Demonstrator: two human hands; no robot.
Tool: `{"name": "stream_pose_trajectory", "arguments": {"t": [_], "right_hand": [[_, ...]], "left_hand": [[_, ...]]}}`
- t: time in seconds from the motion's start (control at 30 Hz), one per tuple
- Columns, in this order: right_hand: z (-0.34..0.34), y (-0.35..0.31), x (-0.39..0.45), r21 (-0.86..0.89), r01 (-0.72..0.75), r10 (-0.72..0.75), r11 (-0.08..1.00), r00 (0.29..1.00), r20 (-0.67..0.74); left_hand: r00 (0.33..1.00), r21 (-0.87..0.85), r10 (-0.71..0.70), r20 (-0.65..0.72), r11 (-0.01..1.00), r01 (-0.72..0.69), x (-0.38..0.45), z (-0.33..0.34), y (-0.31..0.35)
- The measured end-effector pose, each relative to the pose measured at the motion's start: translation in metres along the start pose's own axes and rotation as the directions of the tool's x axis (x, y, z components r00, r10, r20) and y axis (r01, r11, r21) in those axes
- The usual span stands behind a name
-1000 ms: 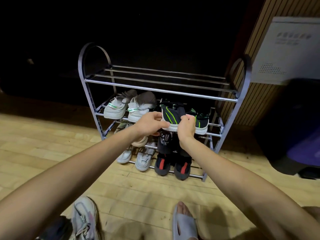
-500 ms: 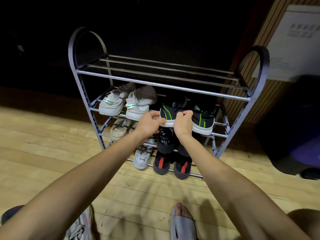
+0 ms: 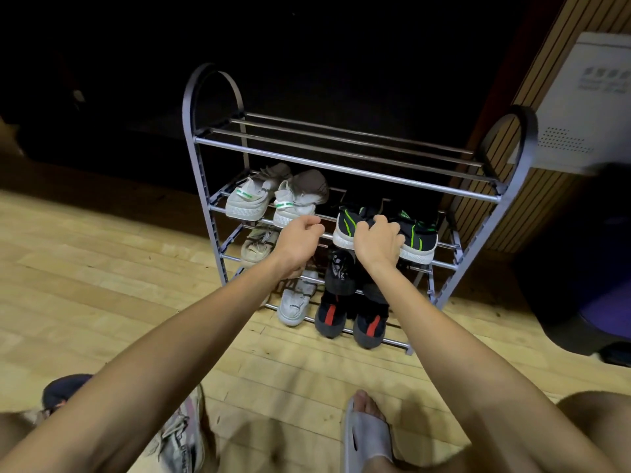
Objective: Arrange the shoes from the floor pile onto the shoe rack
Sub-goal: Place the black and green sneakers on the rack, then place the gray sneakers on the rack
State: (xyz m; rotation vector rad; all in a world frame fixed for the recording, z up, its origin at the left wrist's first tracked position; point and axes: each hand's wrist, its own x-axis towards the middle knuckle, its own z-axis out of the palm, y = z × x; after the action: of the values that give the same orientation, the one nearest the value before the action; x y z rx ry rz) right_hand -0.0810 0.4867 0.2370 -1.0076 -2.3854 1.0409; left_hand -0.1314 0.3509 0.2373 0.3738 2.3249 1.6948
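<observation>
Two black knit sneakers with green stripes (image 3: 386, 230) sat on the grey metal rack (image 3: 345, 165) under my gripping right hand (image 3: 377, 242); my left hand (image 3: 300, 238) hung loosely curled and empty, so I judged the pink-grey floor trainer (image 3: 181, 438) near my elbow next.

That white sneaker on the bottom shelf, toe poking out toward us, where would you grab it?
Take the white sneaker by its toe end, coming from the front and pinching across its sides. The toe overhangs the shoe rack front rail and faces outward, while its heel sits back under the shelf above.
</observation>
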Motion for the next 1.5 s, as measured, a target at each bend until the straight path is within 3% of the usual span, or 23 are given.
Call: {"name": "stream_pose_trajectory", "arguments": {"t": [0.1, 0.23, 0.4, 0.7, 1.0, 1.23, 1.37, 1.5], "right_hand": [[0.001, -0.008, -0.013, 0.163, 0.121, -0.124, 0.979, 0.992, 0.012], [0.014, -0.023, -0.034, 0.255, 0.287, -0.317, 0.923, 0.945, 0.081], [0.054, -0.042, -0.066, 0.349, 0.271, -0.392, 0.897, 0.853, 0.345], [0.141, -0.062, -0.121, 0.339, 0.336, -0.476, 0.879, 0.670, 0.570], [0.208, -0.042, -0.155, 0.214, 0.356, -0.385, 0.910, 0.528, 0.757], [0.243, -0.004, -0.175, 0.077, 0.338, -0.239, 0.938, 0.470, 0.850], [0.254, 0.023, -0.187, -0.014, 0.357, -0.143, 0.934, 0.408, 0.902], [0.261, 0.050, -0.201, -0.097, 0.349, -0.046, 0.932, 0.381, 0.923]], "left_hand": [[0.998, 0.007, 0.037, -0.060, 0.999, -0.037, -0.012, -0.028, -0.007], [0.982, 0.033, 0.059, -0.180, 0.998, -0.054, -0.033, -0.073, -0.022], [0.956, 0.055, 0.028, -0.292, 0.998, -0.012, -0.065, -0.129, -0.051], [0.887, 0.060, -0.186, -0.422, 0.971, 0.232, -0.136, -0.222, -0.151], [0.819, 0.128, -0.351, -0.454, 0.884, 0.450, -0.177, -0.270, -0.239], [0.826, 0.197, -0.397, -0.400, 0.843, 0.500, -0.196, -0.270, -0.274], [0.772, 0.006, -0.504, -0.388, 0.836, 0.549, -0.209, -0.251, -0.305], [0.662, -0.237, -0.655, -0.365, 0.753, 0.614, -0.229, -0.222, -0.341]]}}
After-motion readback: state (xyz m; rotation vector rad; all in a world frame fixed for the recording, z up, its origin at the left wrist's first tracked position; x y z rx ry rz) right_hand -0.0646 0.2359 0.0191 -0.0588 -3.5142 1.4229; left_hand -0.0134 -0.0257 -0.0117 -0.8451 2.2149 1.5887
